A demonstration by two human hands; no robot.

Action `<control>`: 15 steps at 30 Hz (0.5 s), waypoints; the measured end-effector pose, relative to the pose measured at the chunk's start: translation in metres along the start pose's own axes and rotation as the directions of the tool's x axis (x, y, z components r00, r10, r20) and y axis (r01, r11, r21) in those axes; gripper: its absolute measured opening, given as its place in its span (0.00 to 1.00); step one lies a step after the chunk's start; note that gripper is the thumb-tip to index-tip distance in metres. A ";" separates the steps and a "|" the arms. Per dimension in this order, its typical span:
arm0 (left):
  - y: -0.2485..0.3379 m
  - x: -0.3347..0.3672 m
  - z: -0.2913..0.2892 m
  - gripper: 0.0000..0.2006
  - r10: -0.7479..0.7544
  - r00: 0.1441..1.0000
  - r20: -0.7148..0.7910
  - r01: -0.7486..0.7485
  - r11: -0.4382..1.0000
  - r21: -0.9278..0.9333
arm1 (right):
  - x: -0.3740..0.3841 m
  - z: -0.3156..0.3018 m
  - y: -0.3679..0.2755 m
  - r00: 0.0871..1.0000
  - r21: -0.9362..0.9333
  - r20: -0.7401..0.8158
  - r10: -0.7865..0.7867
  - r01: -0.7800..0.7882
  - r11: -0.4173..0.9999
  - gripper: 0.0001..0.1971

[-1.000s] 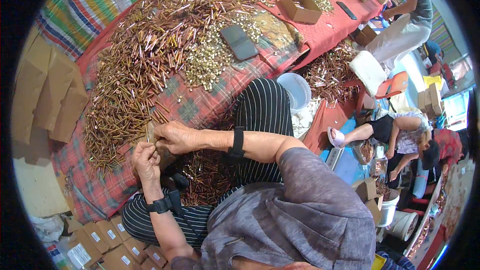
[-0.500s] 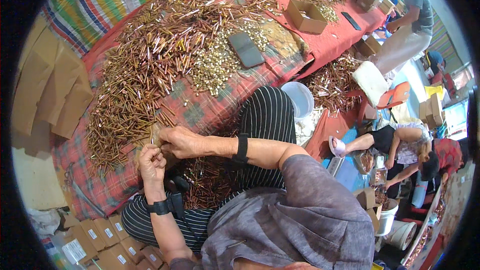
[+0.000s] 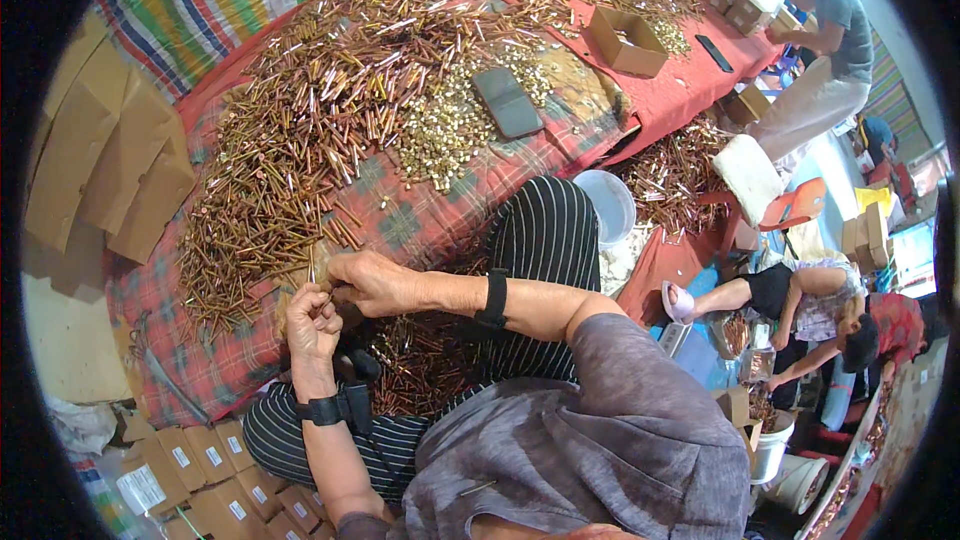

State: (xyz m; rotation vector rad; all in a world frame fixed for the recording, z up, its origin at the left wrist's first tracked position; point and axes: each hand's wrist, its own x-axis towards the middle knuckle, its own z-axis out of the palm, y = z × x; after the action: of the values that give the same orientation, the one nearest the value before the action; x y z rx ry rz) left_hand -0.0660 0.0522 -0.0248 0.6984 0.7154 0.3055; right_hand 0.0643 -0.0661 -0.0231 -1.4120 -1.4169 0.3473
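My left hand [image 3: 312, 322] and my right hand [image 3: 368, 283] meet at the near edge of the cloth-covered heap, fingertips pinched close together. A thin copper-coloured rod [image 3: 311, 264] stands up from the left fingers, and the right fingers press in beside it. Exactly where the right fingers grip is hidden by the knuckles. Just beyond them spreads a large pile of copper-coloured metal rods [image 3: 265, 195]. Small gold-coloured metal pieces [image 3: 438, 145] lie heaped to its right. More loose rods [image 3: 425, 365] lie below my hands, between my legs.
A dark phone [image 3: 507, 102] rests on the gold pieces. Right of it is an open cardboard box [image 3: 627, 42]. A translucent tub [image 3: 606, 208] stands by my knee. Cartons [image 3: 215, 475] sit at lower left. Co-workers [image 3: 835, 45] are at the right, some handling rods.
The whole view has shifted slightly, moving the scene a little to the right. My hands stay pinched together, with only small finger movement around the rod.
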 end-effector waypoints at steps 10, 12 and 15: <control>-0.001 -0.002 0.006 0.02 0.193 0.979 0.072 -0.205 0.940 0.272 | -0.001 0.003 0.004 0.987 -0.037 -0.010 0.158 -0.158 0.987 0.09; -0.001 -0.001 -0.002 0.02 0.205 0.972 0.117 -0.229 0.940 0.251 | -0.001 0.005 0.000 0.982 0.056 0.000 0.190 -0.190 0.980 0.08; -0.001 -0.002 0.005 0.03 0.165 0.985 0.046 -0.170 0.975 0.145 | -0.001 0.001 -0.004 0.991 0.092 -0.039 0.127 -0.123 0.988 0.08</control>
State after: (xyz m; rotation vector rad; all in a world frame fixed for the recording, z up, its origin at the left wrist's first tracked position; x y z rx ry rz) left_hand -0.0642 0.0484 -0.0215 0.9061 0.6529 0.3963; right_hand 0.0610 -0.0673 -0.0203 -1.4300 -1.2640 0.4520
